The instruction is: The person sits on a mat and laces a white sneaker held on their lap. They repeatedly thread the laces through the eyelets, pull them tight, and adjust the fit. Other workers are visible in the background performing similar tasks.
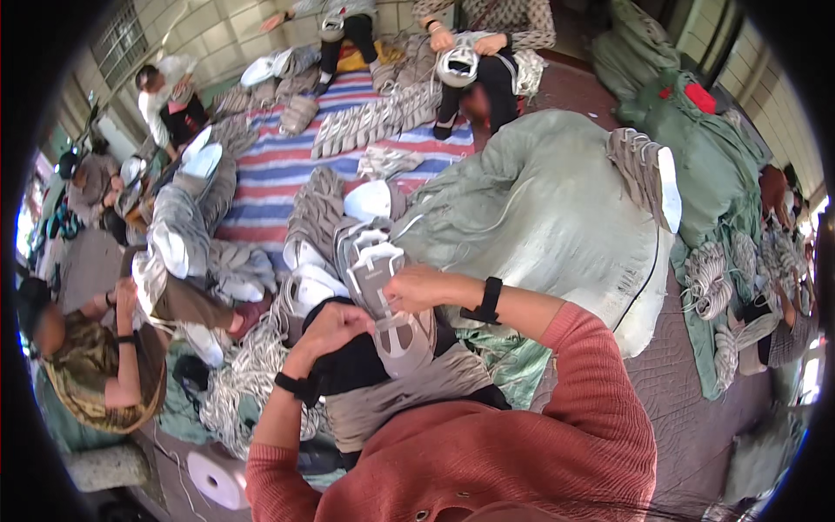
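Over my lap lies a grey and white shoe upper (404,348), its long tongue (376,274) pointing away from me. My left hand (335,332) is closed in a pinch at the upper's left edge, near its lace area. My right hand (419,289) is also closed, with its fingers on the upper beside the tongue. Whether a lace runs between my fingertips is too small to make out. A bundle of grey-beige uppers (409,396) rests across my lap, nearest my body. More grey uppers (315,213) are piled just beyond my hands.
A big pale green sack (557,200) bulges at my right, with a grey shoe (642,174) on top. White laces (248,383) lie tangled at my left, near a white roll (217,478). A striped sheet (261,191) bears more uppers. Several people sit around it.
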Available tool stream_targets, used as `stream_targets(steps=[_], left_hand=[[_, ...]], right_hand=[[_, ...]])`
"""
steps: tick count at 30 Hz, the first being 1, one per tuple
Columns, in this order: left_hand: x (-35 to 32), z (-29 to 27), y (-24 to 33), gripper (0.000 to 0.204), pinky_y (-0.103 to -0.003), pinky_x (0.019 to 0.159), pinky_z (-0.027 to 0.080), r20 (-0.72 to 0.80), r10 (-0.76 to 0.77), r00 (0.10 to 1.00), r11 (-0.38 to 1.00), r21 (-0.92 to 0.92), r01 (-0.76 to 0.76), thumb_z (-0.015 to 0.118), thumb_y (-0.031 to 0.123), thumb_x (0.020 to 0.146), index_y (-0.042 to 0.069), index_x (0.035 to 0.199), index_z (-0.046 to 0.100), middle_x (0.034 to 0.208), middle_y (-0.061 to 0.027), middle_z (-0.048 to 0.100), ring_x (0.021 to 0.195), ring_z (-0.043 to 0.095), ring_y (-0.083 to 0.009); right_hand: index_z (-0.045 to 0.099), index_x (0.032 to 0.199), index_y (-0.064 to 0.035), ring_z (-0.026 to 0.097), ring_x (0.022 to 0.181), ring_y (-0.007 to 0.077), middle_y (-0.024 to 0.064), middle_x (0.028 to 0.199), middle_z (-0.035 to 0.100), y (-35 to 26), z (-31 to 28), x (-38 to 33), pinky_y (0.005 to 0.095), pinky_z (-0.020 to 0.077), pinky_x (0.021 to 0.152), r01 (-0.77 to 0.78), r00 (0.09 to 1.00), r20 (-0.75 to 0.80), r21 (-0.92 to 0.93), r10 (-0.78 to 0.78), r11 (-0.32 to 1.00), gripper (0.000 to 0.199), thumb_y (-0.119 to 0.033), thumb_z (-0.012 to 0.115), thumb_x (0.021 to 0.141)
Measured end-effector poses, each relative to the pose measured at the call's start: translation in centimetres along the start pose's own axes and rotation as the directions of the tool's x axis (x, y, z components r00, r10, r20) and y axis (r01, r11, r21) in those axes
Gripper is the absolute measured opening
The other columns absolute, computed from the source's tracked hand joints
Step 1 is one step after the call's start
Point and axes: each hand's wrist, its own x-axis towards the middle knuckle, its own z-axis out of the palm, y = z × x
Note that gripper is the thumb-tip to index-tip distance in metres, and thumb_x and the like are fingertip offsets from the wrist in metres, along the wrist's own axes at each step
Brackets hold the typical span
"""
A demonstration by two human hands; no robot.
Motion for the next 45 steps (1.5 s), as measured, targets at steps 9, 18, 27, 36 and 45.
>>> stream_targets(steps=[9, 18, 27, 36, 45], left_hand=[[-0.8, -1.1, 1.2, 0.013, -0.031, 0.081, 0.042, -0.134, 0.310, 0.941, 0.908, 0.335, -0.251, 0.075, 0.010, 0.077, 0.007, 0.085, 0.065, 0.098, -0.0046, 0.052, 0.095, 0.050, -0.0210], [0.9, 0.6, -1.0, 0.031, -0.035, 0.081, 0.044, -0.259, 0.409, 0.875, 0.866, 0.411, -0.284, 0.071, -0.003, 0.069, 0.007, 0.096, 0.061, 0.094, -0.0085, 0.049, 0.092, 0.052, -0.0273], [0.2, 1.3, 0.0, 0.028, -0.036, 0.081, 0.046, -0.277, 0.301, 0.913, 0.914, 0.358, -0.192, 0.077, 0.007, 0.073, 0.008, 0.097, 0.064, 0.099, -0.0077, 0.049, 0.092, 0.053, -0.0262], [1.6, 3.0, 0.4, 0.025, -0.035, 0.080, 0.043, -0.300, 0.431, 0.851, 0.748, 0.646, -0.151, 0.079, 0.013, 0.072, 0.006, 0.088, 0.062, 0.093, -0.0048, 0.053, 0.089, 0.051, -0.0242], [-1.0, -5.7, 1.4, 0.005, -0.029, 0.077, 0.049, -0.461, 0.096, 0.882, 0.680, -0.617, -0.396, 0.052, 0.004, 0.093, 0.004, 0.092, 0.057, 0.084, -0.0064, 0.061, 0.081, 0.060, -0.0155]], right_hand=[[0.057, 0.061, -0.0089, 0.032, 0.040, 0.0063, -0.0074, 0.048, 0.035, 3.7, -1.2, 0.5, 0.0250, 0.0201, 0.039, -0.453, 0.855, 0.505, 0.838, 0.120, -0.305, 0.020, -0.013, 0.059, 0.081], [0.047, 0.068, -0.0148, 0.040, 0.052, 0.0088, -0.0036, 0.060, 0.041, 12.5, -14.6, -5.0, 0.0250, 0.0330, 0.050, 0.395, 0.769, -0.217, 0.901, 0.601, -0.180, 0.021, -0.013, 0.051, 0.088], [0.067, 0.104, -0.0108, 0.049, 0.070, 0.0059, -0.0059, 0.081, 0.057, 4.1, -2.2, -7.2, 0.0202, 0.0389, 0.061, -0.392, 0.882, 0.032, 0.600, 0.470, 0.697, 0.019, -0.024, 0.057, 0.095], [0.060, 0.103, -0.0063, 0.062, 0.076, 0.0249, 0.0081, 0.091, 0.065, -1.9, 2.2, -5.0, 0.0367, 0.0489, 0.070, -0.148, 0.943, -0.263, 0.214, 0.203, 0.966, 0.017, -0.017, 0.062, 0.089], [0.058, 0.095, -0.0067, 0.061, 0.080, 0.0319, 0.0100, 0.089, 0.062, -2.3, 1.6, -4.5, 0.0415, 0.0477, 0.072, -0.079, 0.973, -0.198, 0.202, 0.120, 0.976, 0.017, -0.011, 0.065, 0.080]])
